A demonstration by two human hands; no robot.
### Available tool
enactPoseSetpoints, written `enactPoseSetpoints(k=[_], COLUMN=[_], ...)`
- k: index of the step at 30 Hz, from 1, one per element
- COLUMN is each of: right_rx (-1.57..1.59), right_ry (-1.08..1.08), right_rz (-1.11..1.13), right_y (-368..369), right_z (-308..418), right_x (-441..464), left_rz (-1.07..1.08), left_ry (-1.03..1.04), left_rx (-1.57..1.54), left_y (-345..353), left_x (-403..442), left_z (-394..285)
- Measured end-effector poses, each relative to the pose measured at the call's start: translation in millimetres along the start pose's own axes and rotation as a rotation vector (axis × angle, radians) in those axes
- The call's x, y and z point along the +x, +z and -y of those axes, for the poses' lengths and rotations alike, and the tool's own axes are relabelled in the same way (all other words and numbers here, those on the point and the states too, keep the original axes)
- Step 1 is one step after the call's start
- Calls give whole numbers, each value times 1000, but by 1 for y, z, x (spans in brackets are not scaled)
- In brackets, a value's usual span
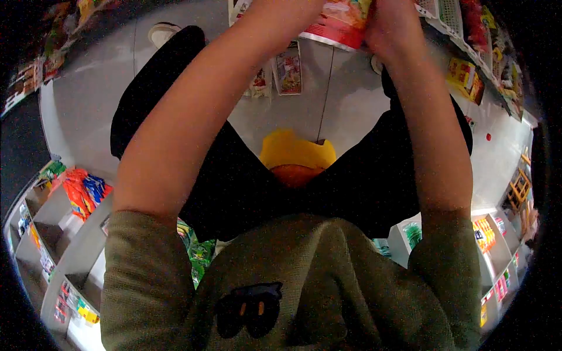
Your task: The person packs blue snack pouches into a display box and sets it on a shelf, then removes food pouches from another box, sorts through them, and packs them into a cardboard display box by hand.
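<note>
At the top edge, a red printed food packet (339,24) is held up between my two hands. My left hand (301,8) is at the packet's left side, largely cut off by the top of the view. On the packet's right side is my right hand (387,28), closed against its edge, with the fingertips hidden. Below the hands, a flat printed packet (288,71) lies on the grey floor. Beside it is a smaller, pale packet (259,85), partly covered by my left forearm.
Between my black-trousered legs is a yellow and orange seat (297,153). Shelving with bagged goods (85,193) stands at the left, with more shelf compartments (486,234) at the right. A yellow packet (465,79) is by white baskets (448,17) at the upper right.
</note>
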State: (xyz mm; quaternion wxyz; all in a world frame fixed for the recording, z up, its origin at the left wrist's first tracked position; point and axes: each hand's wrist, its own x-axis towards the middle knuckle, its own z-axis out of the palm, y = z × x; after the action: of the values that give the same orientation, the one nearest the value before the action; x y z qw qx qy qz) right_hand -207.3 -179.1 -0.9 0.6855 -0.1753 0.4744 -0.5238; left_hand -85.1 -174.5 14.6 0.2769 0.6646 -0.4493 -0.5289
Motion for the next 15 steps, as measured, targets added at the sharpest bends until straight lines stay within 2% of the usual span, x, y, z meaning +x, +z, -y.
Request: enactPoseSetpoints(k=[1,3,5,9,11,15], right_rx=[-20,-11,5,10,-8,116], right_ry=[-37,-54,-76,6,14,142], right_rz=[23,10,-4,20,20,83], right_y=[-4,-3,-1,-7,-10,-3], right_z=[-2,-3,0,-1,0,8], right_x=[2,4,3,1,3,-2], left_rz=[212,424,240,323,335,235], left_ry=[74,157,120,166,45,92], left_rx=[-138,-274,-345,-480,-421,-222], left_y=[-9,-8,9,4,5,2], left_x=[1,9,21,7,14,16], left_z=[1,3,8,10,9,8])
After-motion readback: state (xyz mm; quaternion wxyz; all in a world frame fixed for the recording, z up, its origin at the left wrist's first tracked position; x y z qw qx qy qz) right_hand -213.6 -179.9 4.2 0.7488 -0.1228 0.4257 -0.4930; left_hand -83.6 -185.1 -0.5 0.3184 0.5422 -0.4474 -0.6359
